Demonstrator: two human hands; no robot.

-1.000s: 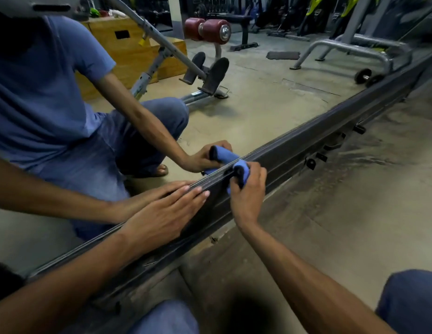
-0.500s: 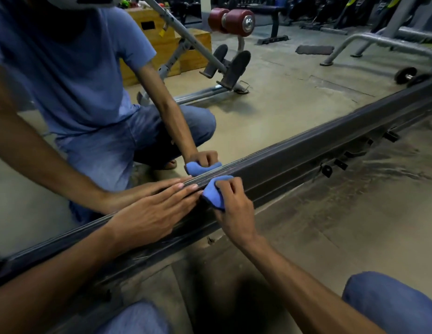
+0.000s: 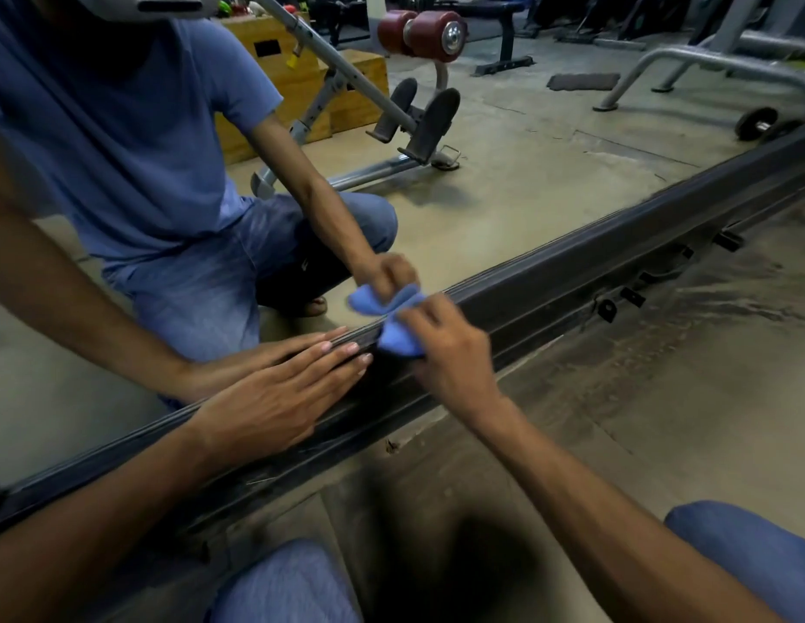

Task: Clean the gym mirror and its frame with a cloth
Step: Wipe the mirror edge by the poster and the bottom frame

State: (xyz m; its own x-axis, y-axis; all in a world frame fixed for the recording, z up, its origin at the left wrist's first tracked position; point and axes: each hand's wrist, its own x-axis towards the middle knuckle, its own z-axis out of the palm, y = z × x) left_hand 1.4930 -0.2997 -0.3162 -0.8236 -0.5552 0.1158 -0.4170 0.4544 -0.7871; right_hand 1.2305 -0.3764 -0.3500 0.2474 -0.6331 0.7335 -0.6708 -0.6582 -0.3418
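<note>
Left hand (image 3: pixel 274 397) lies flat, fingers straight, bracing on the dark metal bottom frame rail (image 3: pixel 549 294). Right hand (image 3: pixel 445 353) pinches the bunched blue cloth (image 3: pixel 398 341) against the rail's top edge, below the wall mirror (image 3: pixel 526 164). Frame-wiping step; next, probably a firm stroke along the rail.

Left hand (image 3: pixel 274 400) flat on frame (image 3: pixel 549 290) below mirror (image 3: pixel 526 141), cloth (image 3: pixel 398 340) just right, right hand (image 3: pixel 450 353) on it

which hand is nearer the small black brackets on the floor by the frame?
Right. The right hand grips the blue cloth on the mirror frame, on the brackets' side. The left hand rests flat on the frame, farther away along it.
</note>
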